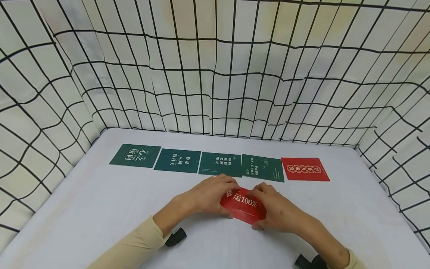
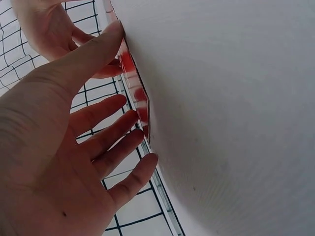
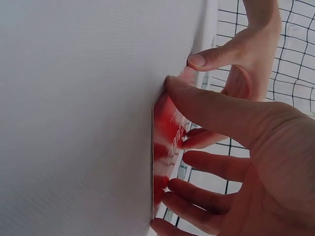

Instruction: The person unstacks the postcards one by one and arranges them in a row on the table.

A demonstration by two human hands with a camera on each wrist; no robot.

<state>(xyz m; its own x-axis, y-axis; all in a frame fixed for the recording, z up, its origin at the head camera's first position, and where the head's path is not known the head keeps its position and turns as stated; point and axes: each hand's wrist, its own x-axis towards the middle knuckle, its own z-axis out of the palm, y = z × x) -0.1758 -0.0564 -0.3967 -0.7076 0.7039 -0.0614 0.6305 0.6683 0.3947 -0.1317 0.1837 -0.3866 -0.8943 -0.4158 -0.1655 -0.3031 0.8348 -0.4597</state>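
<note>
Between both hands, low over the tabletop, is a red card (image 1: 244,206) with pale characters and "100%" on it. My left hand (image 1: 215,195) grips its left end, thumb at the near edge and fingers toward the far edge. At the opposite end my right hand (image 1: 277,209) holds it likewise, partly covering the corners. From the left wrist, the card (image 2: 129,69) appears almost edge-on against the white cloth. The right wrist view shows the thumb at one corner of the card (image 3: 166,128) and fingertips along its other side.
Beyond the hands lies a row of cards: green ones (image 1: 135,155), (image 1: 177,161), a third green card (image 1: 220,170), another green card (image 1: 263,168), then a red card (image 1: 305,169) at the right end. A white tabletop (image 1: 100,216) carries them. Black-lined netting (image 1: 215,74) surrounds its back and sides.
</note>
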